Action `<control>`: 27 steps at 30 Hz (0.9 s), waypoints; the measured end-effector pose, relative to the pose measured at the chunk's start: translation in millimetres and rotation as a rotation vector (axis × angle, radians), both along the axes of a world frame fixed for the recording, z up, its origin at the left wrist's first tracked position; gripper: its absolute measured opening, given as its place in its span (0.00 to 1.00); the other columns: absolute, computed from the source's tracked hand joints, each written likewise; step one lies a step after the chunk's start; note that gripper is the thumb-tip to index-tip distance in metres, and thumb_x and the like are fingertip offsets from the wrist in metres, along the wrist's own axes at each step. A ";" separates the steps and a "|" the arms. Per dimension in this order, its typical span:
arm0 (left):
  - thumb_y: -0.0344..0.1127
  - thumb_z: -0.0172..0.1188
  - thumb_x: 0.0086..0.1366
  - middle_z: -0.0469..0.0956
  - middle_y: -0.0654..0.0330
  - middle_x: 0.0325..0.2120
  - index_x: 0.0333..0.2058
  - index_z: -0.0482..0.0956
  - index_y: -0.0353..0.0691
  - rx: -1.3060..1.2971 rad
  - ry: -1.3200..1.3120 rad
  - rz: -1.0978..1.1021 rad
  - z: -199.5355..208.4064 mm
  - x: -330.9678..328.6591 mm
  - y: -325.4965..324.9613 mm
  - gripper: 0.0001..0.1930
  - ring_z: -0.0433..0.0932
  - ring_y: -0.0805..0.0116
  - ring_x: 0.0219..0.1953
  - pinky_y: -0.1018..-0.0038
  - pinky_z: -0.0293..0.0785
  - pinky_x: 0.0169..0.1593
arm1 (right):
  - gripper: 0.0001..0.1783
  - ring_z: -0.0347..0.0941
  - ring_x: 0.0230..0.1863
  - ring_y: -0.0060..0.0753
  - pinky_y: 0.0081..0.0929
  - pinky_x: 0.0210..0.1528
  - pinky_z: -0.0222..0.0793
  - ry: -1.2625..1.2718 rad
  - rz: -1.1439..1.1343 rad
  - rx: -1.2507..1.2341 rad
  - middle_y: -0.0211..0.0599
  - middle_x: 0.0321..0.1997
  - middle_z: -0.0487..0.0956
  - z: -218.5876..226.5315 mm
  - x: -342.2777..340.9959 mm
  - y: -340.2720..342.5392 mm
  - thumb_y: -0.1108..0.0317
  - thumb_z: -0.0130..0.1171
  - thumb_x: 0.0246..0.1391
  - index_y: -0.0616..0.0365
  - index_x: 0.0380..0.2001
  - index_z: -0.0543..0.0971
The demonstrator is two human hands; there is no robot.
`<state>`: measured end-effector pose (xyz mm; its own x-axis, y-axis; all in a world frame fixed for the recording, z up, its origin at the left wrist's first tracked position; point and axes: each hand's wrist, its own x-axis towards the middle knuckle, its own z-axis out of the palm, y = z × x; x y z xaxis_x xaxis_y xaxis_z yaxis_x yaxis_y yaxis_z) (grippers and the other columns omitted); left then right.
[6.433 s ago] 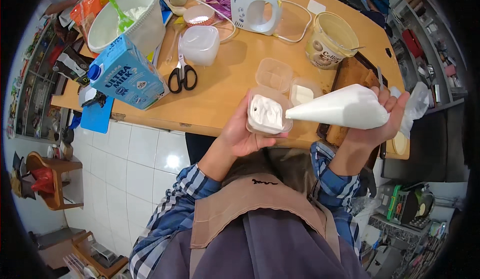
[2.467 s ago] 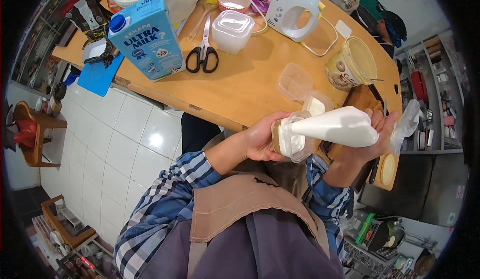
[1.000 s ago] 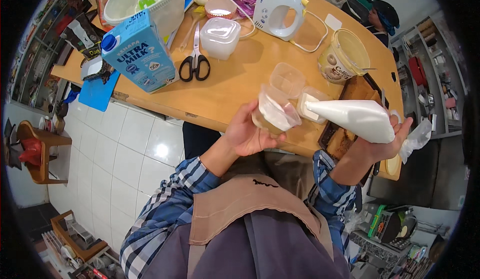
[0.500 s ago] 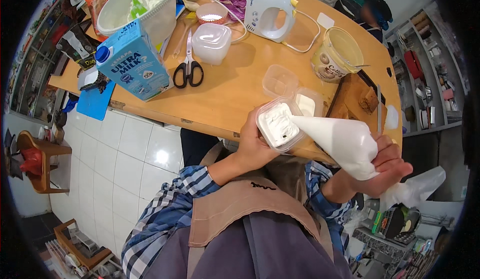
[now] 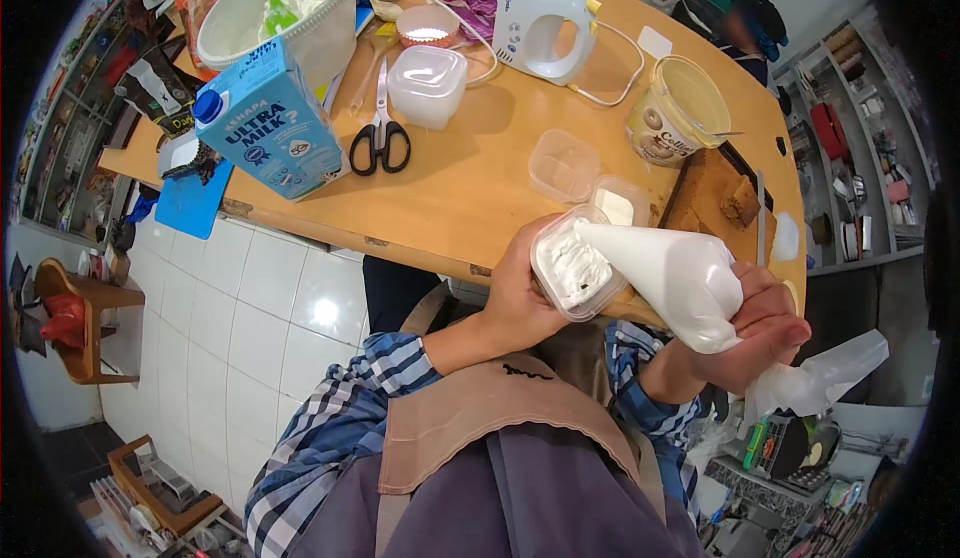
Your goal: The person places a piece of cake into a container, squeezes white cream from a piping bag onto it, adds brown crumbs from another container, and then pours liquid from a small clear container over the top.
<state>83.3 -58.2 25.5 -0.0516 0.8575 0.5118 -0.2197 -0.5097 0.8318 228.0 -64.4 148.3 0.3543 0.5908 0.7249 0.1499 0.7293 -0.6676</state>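
From where I stand, the largest thing is a wooden table [image 5: 470, 178] stretching away in front of a seated-height apron and plaid sleeves. At its far left is a white basin [image 5: 328, 43], with a blue milk carton [image 5: 270, 128] nearer; a pale hand mixer [image 5: 520, 33] is at the far side. On the right, a brown cake slab [image 5: 695, 203] lies in a dark tray.

At the near edge, a plump white piping bag [image 5: 665, 268] slants down to the left. The right hand [image 5: 760, 323] is closed around its gathered wide end, clear plastic trailing behind. The bag looks fairly weighty, soft and slick, likely to bulge or slip; that twisted end seems the place to grip.

The left hand [image 5: 525, 293] curls around the side of a small square clear tub [image 5: 604, 296], tilted beneath the bag's tip, near the table's edge. The tub looks light, with thin walls that might flex, so a gentle hold low on its sides should suit. Smallest, the ridged white cream [image 5: 572, 263] inside looks soft and easily marked.
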 end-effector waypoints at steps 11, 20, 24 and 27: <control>0.28 0.73 0.44 0.67 0.53 0.51 0.55 0.59 0.34 0.087 0.100 0.068 8.1 -1.2 -0.6 0.40 0.69 0.64 0.52 0.71 0.66 0.55 | 0.30 0.53 0.13 0.26 0.30 0.20 0.57 -0.058 -0.043 0.064 0.29 0.11 0.53 9.0 -17.9 2.7 0.50 0.37 0.65 0.52 0.11 0.54; 0.29 0.74 0.43 0.68 0.52 0.49 0.55 0.60 0.34 0.102 0.123 0.096 10.3 -1.4 -0.5 0.40 0.71 0.63 0.51 0.71 0.67 0.54 | 0.28 0.50 0.13 0.24 0.28 0.19 0.54 -0.030 0.113 0.065 0.28 0.12 0.52 12.1 -19.6 -0.1 0.50 0.40 0.64 0.51 0.12 0.54; 0.32 0.76 0.40 0.67 0.50 0.51 0.54 0.59 0.34 0.101 0.220 0.121 11.1 -5.0 -1.5 0.43 0.70 0.62 0.52 0.69 0.66 0.55 | 0.29 0.49 0.13 0.23 0.27 0.19 0.51 -0.039 0.125 0.058 0.28 0.12 0.52 15.7 -24.5 -3.2 0.50 0.40 0.64 0.51 0.11 0.54; 0.32 0.76 0.41 0.67 0.50 0.51 0.54 0.59 0.33 0.117 0.214 0.125 9.0 -5.3 -0.5 0.43 0.70 0.61 0.52 0.68 0.67 0.55 | 0.29 0.49 0.12 0.23 0.26 0.18 0.48 -0.056 0.245 0.064 0.28 0.11 0.53 11.6 -18.2 -2.5 0.49 0.39 0.64 0.51 0.11 0.55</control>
<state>78.0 -58.7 34.5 -0.0330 0.7857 0.6178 0.0258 -0.6172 0.7864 209.8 -66.9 160.0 0.1642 0.6060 0.7784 -0.0012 0.7892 -0.6142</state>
